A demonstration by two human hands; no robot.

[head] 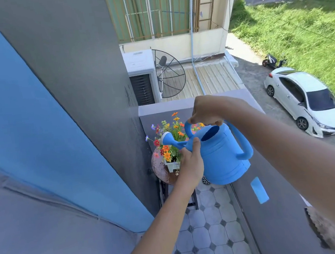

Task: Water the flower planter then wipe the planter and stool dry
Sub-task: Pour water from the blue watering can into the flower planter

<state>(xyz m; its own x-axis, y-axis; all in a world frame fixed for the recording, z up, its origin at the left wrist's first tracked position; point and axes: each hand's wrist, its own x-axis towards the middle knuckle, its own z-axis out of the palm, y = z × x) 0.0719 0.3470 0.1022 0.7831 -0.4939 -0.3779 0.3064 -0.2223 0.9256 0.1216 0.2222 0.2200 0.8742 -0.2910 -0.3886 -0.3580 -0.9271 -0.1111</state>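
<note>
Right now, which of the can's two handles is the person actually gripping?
The top handle, gripped by the right hand. The side loop hangs free; the left hand holds the watering can near its spout.

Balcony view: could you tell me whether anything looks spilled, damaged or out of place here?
Nothing stands out. The watering can is tipped toward the flower planter, which sits upright on the stool; no spill is visible.
</note>
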